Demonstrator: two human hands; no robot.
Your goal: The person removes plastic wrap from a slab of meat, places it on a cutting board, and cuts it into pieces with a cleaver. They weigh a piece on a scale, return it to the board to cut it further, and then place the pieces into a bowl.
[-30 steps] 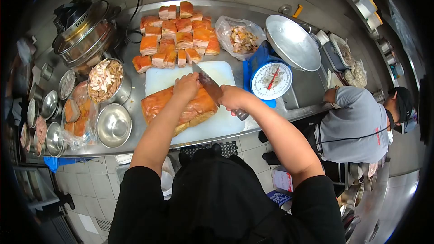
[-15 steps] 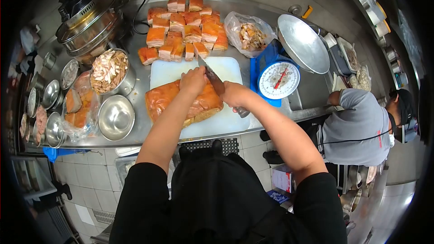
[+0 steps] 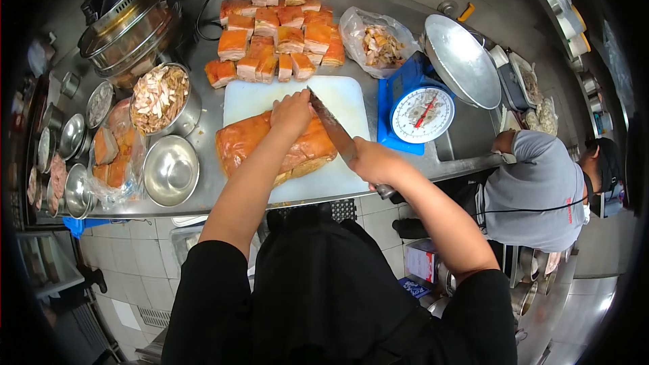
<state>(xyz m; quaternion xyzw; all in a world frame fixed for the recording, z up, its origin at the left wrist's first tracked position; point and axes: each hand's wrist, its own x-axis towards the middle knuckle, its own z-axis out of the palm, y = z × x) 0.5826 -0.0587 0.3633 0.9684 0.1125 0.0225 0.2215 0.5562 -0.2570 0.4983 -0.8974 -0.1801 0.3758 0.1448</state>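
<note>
Pressing left hand (image 3: 292,112) flat on pork slab (image 3: 260,147) at frame centre, on cutting board (image 3: 338,98). Gripping knife (image 3: 332,128) in right hand (image 3: 373,162), now drawn back lower right compared with earlier.

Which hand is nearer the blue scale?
Right. The right hand grips the knife just below-left of the blue scale; the left hand rests on the pork slab, farther left.

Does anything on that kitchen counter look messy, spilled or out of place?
Nothing looks spilled or broken. One oddity: the cut meat pieces are stacked straight on the steel counter, not in a tray. The left hand steadies the meat slab while the right hand holds the knife.
</note>
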